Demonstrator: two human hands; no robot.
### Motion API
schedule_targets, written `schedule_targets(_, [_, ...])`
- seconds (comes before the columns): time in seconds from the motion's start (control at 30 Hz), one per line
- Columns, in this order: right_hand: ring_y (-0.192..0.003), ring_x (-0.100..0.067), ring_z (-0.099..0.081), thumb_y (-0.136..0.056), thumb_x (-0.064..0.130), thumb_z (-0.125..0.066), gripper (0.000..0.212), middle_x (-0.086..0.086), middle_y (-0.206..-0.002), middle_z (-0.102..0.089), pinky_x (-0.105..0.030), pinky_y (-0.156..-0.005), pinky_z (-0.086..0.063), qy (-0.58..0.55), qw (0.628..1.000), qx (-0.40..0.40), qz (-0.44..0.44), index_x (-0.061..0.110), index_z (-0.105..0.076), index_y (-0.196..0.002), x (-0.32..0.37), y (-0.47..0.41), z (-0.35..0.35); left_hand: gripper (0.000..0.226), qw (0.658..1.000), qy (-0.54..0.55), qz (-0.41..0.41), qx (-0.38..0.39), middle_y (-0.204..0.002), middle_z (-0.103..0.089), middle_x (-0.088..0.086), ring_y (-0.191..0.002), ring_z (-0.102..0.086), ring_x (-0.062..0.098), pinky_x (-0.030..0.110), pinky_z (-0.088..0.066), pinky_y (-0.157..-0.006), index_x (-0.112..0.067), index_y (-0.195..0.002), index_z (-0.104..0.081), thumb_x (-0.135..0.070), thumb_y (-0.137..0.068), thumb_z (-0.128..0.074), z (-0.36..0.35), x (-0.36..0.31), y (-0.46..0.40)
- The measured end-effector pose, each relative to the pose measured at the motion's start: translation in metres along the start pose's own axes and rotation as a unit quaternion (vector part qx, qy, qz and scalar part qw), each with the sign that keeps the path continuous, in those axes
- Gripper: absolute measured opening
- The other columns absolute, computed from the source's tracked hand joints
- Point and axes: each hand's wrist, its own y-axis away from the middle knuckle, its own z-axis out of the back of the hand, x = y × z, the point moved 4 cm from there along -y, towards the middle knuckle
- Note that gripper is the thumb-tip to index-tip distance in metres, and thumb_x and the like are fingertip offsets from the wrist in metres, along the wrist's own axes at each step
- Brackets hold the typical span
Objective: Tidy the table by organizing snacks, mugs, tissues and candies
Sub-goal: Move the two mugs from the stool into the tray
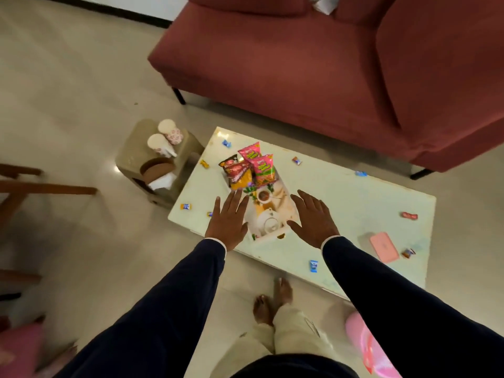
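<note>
Left hand [227,223] spread flat, fingers straight and slightly fanned, palm down at the left edge of a white tray [268,236]; whether touching the rim or just above it cannot be told. Right hand [313,221] likewise spread, fingers straight, thumb angled toward the tray's right edge. Both arms in dark sleeves [169,296], reaching forward from the near side.

Tray printed with a teapot and cup picture, resting on a pale table [354,203]. In its far end, four snack packets leaning together: two pink packets [257,159] at the far right, a red packet [240,173] and a dark packet [228,162] at the left. Near half of the tray holding nothing but its print.

Wrapped candies scattered loose on the table top: blue ones at the far left [226,143], left edge [185,206], far right [360,173] and near edge [313,266]; a yellow one [204,163] left of the tray; red ones at the right [409,215] and far side [296,160]. Pink flat case [384,246] on the near right of the table, another candy [408,252] just beside it.

Left of the table, a small beige stool [136,148] bearing two patterned mugs [167,139], a brown round object [158,170] and white tissue [163,181]. Red sofa [300,64] beyond the table.
</note>
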Motion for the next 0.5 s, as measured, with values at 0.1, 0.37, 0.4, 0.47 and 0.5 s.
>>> schedule_targets(0.1, [-0.148, -0.028, -0.027, -0.095, 0.05, -0.054, 0.072, -0.007, -0.163, -0.023, -0.049, -0.119, -0.026, 0.019, 0.999, 0.007, 0.048, 0.019, -0.026, -0.154, 0.033, -0.041, 0.009, 0.074, 0.998, 0.012, 0.055, -0.01, -0.171, 0.017, 0.009, -0.159, 0.008, 0.026, 0.053, -0.003, -0.128, -0.016, -0.164, 0.004, -0.043, -0.107, -0.035, 0.007, 0.041, 0.004])
schedule_targets(0.37, [-0.147, -0.031, -0.03, -0.093, 0.047, -0.06, 0.072, -0.008, -0.16, -0.03, -0.051, -0.118, -0.029, 0.063, 0.987, 0.011, 0.149, 0.018, -0.031, -0.152, 0.134, -0.144, 0.043, 0.074, 0.98, 0.086, 0.168, -0.057, -0.172, 0.005, 0.01, -0.159, 0.003, 0.028, 0.053, -0.004, -0.128, -0.016, -0.164, -0.004, -0.042, -0.105, -0.041, 0.026, 0.16, 0.013])
schedule_targets(0.4, [-0.147, -0.031, -0.031, -0.093, 0.047, -0.058, 0.07, -0.008, -0.16, -0.031, -0.051, -0.118, -0.029, 0.072, 0.984, 0.01, 0.16, 0.019, -0.032, -0.152, 0.147, -0.158, 0.044, 0.074, 0.977, 0.097, 0.18, -0.062, -0.172, 0.003, 0.01, -0.159, 0.001, 0.029, 0.053, -0.005, -0.128, -0.016, -0.164, -0.006, -0.041, -0.105, -0.042, 0.026, 0.176, 0.011])
schedule_targets(0.47, [-0.146, -0.03, -0.032, -0.094, 0.047, -0.056, 0.067, -0.008, -0.16, -0.031, -0.049, -0.118, -0.03, 0.083, 0.981, 0.004, 0.175, 0.019, -0.033, -0.151, 0.174, -0.189, 0.046, 0.073, 0.971, 0.116, 0.196, -0.072, -0.172, 0.001, 0.01, -0.159, 0.0, 0.03, 0.054, -0.006, -0.127, -0.016, -0.164, -0.009, -0.04, -0.104, -0.042, 0.025, 0.211, 0.003])
schedule_targets(0.5, [-0.146, -0.03, -0.033, -0.095, 0.047, -0.055, 0.067, -0.008, -0.16, -0.031, -0.048, -0.117, -0.03, 0.088, 0.98, 0.003, 0.177, 0.019, -0.033, -0.151, 0.185, -0.203, 0.047, 0.072, 0.969, 0.124, 0.198, -0.073, -0.172, 0.001, 0.01, -0.159, 0.001, 0.03, 0.055, -0.007, -0.127, -0.015, -0.164, -0.01, -0.039, -0.104, -0.042, 0.025, 0.226, -0.003])
